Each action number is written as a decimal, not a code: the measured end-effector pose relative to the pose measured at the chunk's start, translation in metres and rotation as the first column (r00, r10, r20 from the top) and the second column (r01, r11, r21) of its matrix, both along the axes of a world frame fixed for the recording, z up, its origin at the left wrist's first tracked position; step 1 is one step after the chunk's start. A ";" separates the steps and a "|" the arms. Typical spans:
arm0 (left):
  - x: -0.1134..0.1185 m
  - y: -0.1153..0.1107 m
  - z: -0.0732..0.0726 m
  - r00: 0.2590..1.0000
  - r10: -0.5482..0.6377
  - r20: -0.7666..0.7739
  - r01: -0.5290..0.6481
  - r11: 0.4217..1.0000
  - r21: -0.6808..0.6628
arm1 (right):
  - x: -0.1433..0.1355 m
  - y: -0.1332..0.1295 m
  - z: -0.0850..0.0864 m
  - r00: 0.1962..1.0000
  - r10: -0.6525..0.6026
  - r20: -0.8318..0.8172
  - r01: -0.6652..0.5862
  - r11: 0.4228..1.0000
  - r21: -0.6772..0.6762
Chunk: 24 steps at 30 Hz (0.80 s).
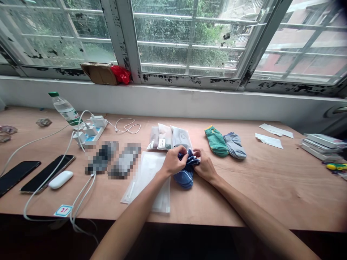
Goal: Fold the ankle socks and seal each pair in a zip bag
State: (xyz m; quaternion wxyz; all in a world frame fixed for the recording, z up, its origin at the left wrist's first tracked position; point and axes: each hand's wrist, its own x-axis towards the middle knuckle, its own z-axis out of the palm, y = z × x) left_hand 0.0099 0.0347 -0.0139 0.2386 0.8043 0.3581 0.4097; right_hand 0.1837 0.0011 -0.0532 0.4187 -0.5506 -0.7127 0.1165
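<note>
Blue socks (184, 177) lie on the table in front of me, their upper part bunched between my two hands. My left hand (175, 159) pinches the bunched cuff from the left. From the right, my right hand (205, 165) grips the other side of the same cuff, its fingertips partly hidden. A stack of clear plastic bags (151, 184) lies under and beside my left forearm. Behind my hands are several packed bags (165, 137). To the right rest green socks (217, 141) and grey-blue socks (235, 145), side by side.
A water bottle (65, 109) leans by a white power strip (93, 133) with cables. Phones (48, 173) and a white case (61, 179) lie at left. Paper strips (269, 140) and stacked boxes (322, 146) are at right. A cardboard box (99, 73) sits on the sill.
</note>
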 end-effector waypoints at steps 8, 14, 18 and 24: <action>-0.003 0.003 0.001 0.996 -0.074 0.059 0.084 0.980 -0.183 | -0.001 -0.001 0.004 0.987 0.068 0.148 -0.083 0.992 0.100; -0.004 0.011 -0.013 0.929 0.302 -0.215 -0.310 0.951 -0.007 | -0.003 0.000 0.005 0.987 0.111 0.116 -0.123 0.988 0.096; -0.005 0.008 -0.012 0.917 0.309 -0.251 -0.311 0.950 0.034 | -0.003 0.000 0.005 0.989 0.110 0.099 -0.118 0.990 0.078; -0.002 0.002 0.000 0.995 0.081 -0.062 -0.076 0.994 0.074 | -0.001 0.001 0.000 0.998 0.055 -0.017 -0.055 0.998 0.027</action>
